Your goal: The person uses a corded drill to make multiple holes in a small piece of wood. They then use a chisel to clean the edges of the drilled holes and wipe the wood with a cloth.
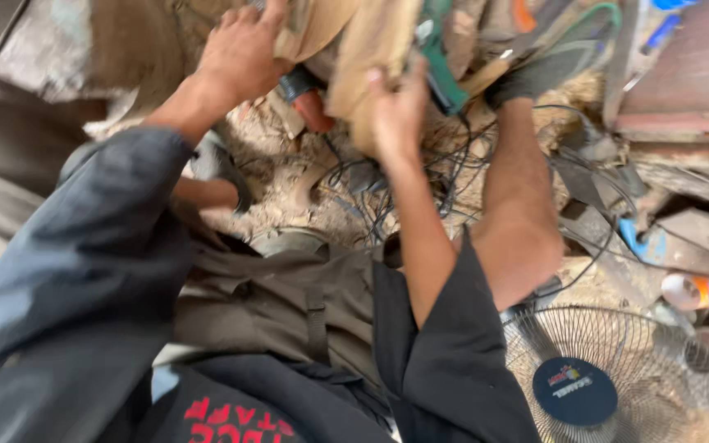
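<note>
The wooden piece up top is light tan. A green tool sits beside it. The tangled wires are black, lying on pale brown sawdust. The sleeves are dark grey-blue. The fan has a grey wire cage with a dark blue round middle. A spray can is white and orange.

cluttered workshop: tangled cables, sawdust floor, fan
</note>
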